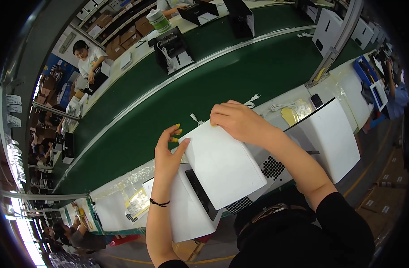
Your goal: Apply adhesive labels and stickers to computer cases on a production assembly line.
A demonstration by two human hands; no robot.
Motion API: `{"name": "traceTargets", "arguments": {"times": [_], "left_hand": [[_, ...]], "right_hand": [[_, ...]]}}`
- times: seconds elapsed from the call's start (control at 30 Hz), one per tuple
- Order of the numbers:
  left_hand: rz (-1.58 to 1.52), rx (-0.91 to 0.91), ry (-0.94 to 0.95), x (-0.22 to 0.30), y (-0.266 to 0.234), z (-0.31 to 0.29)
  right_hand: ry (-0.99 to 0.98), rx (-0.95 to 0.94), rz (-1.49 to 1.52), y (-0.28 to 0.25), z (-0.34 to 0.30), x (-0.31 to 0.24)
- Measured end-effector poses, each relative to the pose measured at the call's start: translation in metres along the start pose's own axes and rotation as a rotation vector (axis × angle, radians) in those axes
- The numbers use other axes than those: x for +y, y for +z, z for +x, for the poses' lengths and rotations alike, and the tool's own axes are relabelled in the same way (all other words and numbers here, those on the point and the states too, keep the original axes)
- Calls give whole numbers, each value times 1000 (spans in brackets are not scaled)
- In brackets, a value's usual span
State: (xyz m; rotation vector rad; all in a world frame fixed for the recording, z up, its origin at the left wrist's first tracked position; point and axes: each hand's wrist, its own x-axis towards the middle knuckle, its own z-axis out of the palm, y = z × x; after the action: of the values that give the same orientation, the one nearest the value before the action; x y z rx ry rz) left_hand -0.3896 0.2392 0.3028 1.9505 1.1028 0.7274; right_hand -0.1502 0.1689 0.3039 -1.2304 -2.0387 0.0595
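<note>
A smooth white casing [224,165] lies tilted in front of me at the near edge of the bench. My right hand [236,119] grips its far edge with bent fingers. At its far left corner, my left hand [168,147] has the thumb against the edge and its other fingers lifted apart. Yellow covers sit on several fingertips. Partly under the casing is another white casing [182,210] with a long dark slot [200,192]. On the right stands a larger white casing [332,138] with a black edge.
Small black round pads [272,168] lie on a sheet beside the casing. Beyond run a green conveyor belt [160,118] and white cables with a plug [253,99]. A metal post [334,51] rises at right. A co-worker [90,62] handles a black unit across the belt.
</note>
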Motion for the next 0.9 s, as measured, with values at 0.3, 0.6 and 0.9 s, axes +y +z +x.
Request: {"name": "traceTargets", "arguments": {"times": [0.3,0.6,0.9], "left_hand": [[207,195,237,39,-13,-27],[121,294,160,66,-7,-126],[-243,412,67,69,39,-192]], "right_hand": [[382,367,250,9,-14,-6],[430,291,435,6,-22,-16],[494,167,604,-24,-62,-57]]}}
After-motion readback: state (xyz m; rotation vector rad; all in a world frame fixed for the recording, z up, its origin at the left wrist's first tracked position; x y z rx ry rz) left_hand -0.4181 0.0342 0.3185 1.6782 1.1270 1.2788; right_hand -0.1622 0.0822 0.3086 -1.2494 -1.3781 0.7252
